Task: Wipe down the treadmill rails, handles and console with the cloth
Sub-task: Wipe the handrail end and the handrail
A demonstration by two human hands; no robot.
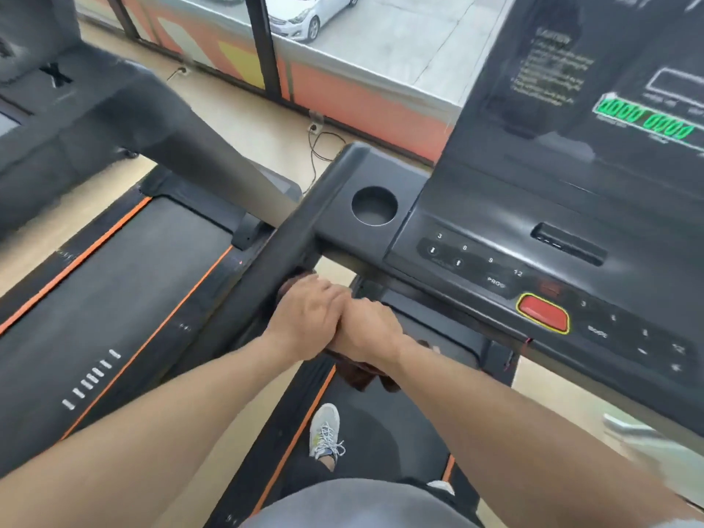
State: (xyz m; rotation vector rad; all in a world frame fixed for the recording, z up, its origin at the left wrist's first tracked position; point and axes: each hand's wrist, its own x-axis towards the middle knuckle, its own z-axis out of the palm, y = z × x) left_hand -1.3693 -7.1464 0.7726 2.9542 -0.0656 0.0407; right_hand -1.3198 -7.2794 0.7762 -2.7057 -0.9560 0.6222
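left hand (304, 314): fingers curled over the left handrail (263, 268), a bit of dark cloth under them, knuckles up; wraps the rail so the cloth can rub round its whole section.
right hand (367, 329): pressed against the left hand at its 3 o'clock, curled down on the same cloth; probably there to add pressure and keep the loose end from slipping.
hands together: touching side by side, both clamped on cloth and rail; neither free.
cloth (360, 375): dark brown, mostly hidden under the hands; a loose tail hangs at 6 o'clock of the right hand. Whether it goes fully round the rail cannot be told.
left handrail: black bar running from 7 o'clock up to the console corner at 1 o'clock; hands sit just short of that joint.
cup holder (374, 205): round recess at 12 o'clock of the hands, on the console wing.
console (552, 222): at 2 o'clock, number keys, red stop button (543, 313), green digits lit higher up; no cloth on it.
belt (381, 432): below the hands at 6 o'clock, one grey shoe (325, 428) on it; standing on the belt puts both rails within reach.
neighbouring treadmill (114, 280): at 9 o'clock, orange-edged deck.
step judged: rail wipe under way; console likely to follow.
risk: button presses when wiping the powered console.
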